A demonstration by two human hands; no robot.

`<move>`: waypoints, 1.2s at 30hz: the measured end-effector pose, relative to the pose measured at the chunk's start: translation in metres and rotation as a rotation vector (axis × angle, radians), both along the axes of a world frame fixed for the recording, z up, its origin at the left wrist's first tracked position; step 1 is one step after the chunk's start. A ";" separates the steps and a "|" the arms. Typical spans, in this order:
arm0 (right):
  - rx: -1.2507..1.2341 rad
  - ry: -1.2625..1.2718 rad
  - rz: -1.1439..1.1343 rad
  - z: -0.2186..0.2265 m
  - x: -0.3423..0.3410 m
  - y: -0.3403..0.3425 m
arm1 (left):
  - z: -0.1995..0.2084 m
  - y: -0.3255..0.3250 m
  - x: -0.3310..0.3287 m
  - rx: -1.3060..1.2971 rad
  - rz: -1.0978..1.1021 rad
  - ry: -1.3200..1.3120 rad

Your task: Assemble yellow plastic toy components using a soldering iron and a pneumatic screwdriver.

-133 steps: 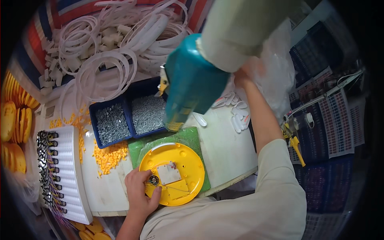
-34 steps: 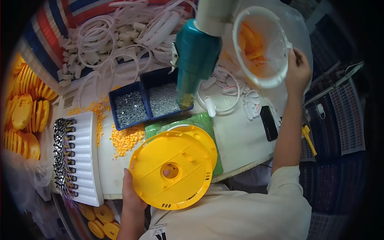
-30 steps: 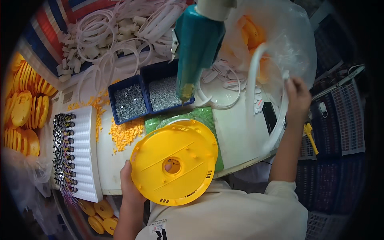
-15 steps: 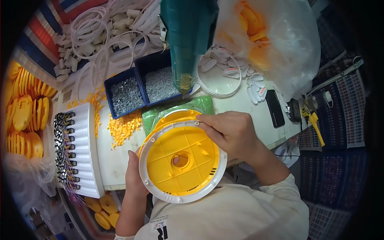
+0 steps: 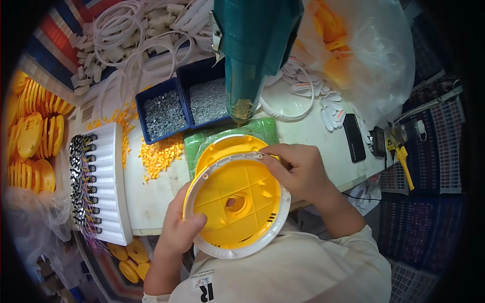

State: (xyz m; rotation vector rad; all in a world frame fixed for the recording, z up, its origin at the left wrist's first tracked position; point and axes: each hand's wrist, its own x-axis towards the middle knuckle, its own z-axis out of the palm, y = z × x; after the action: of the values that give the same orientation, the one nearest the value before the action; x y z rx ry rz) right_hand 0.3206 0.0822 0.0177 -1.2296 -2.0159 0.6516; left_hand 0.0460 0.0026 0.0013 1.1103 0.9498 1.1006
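Note:
Both my hands hold a round yellow plastic housing [image 5: 237, 184] in front of my chest, over the table's near edge. A white ring [image 5: 283, 222] runs round its rim, and a yellow lip [image 5: 230, 144] sticks out beyond the ring at the far side. The inner face has ribs and a round hole in the middle. My left hand [image 5: 183, 227] grips the left edge, its thumb over the ring and its fingers hidden behind. At the far right edge my right hand [image 5: 298, 169] pinches the rim near a screw hole. The green electric screwdriver [image 5: 252, 55] hangs just beyond the housing.
Blue bins of small metal screws [image 5: 164, 113] stand behind a green mat [image 5: 262, 129]. Small yellow pieces [image 5: 161, 154] lie beside a white tray of wired parts [image 5: 108, 177]. A black phone [image 5: 354, 137] lies at the right; yellow discs [image 5: 30, 136] are stacked at far left.
My left thumb has come over the ring onto the housing's face. The housing tilts slightly more, and my right hand keeps its pinch. The whole view has shifted a little.

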 end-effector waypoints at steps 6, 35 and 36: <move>-0.532 0.357 0.308 -0.007 0.026 -0.001 | 0.009 0.009 -0.013 -0.072 0.207 0.012; -0.640 0.871 0.250 -0.020 0.009 -0.018 | -0.008 0.008 -0.008 -0.018 0.293 0.199; -0.974 1.208 0.257 -0.014 0.000 -0.022 | -0.007 0.008 0.002 -0.014 0.352 0.076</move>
State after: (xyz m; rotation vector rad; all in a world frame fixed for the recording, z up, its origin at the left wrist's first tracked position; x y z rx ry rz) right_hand 0.3208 0.0602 0.0037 -0.6420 -0.7689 2.0311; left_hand 0.0485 0.0108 -0.0054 1.0016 1.2431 1.3394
